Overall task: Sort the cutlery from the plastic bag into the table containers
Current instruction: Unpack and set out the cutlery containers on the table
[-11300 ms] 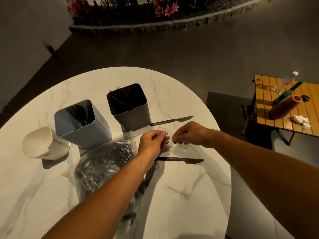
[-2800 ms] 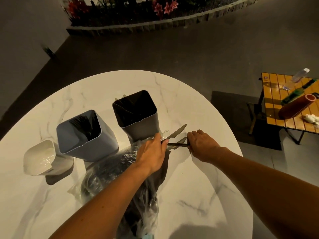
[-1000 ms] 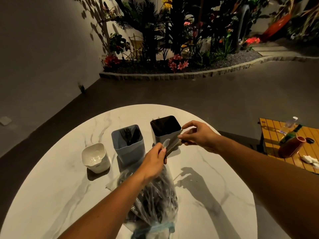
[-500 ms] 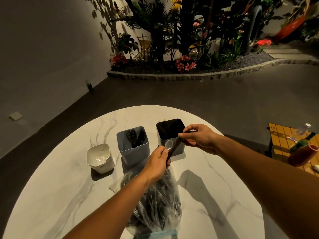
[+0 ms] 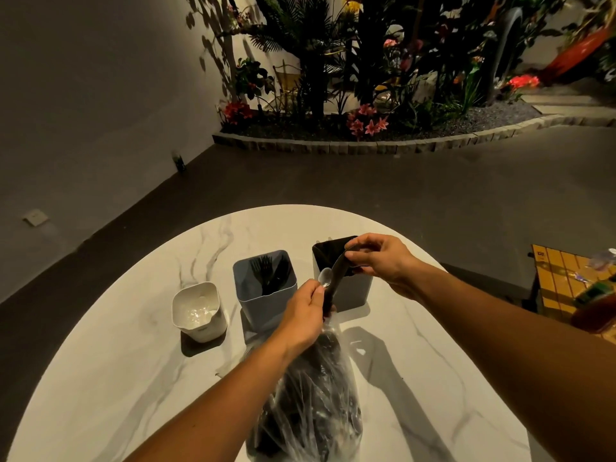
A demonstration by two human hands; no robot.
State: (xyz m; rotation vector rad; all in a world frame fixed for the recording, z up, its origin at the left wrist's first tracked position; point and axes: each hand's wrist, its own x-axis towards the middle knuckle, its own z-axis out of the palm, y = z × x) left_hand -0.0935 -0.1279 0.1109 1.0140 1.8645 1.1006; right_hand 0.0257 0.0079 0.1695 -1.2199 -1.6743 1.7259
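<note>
My right grip [image 5: 376, 261] pinches dark knives [image 5: 336, 278] over the dark grey container [image 5: 350, 291]; my left grip [image 5: 305, 316] grasps a clear spoon [image 5: 324, 277] above the bag [image 5: 310, 401]. Left of that container, the blue container [image 5: 266, 295] holds black forks [image 5: 266, 273], the white container [image 5: 200, 311] clear pieces.

left hand [image 5: 305, 316] fingers pinched, right hand [image 5: 380, 263] fingers curled

Dim grey floor [image 5: 400, 188], planted border [image 5: 350, 141]

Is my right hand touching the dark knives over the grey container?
Touching. In the head view the right hand pinches the top end of the dark knives above the grey container.
</note>
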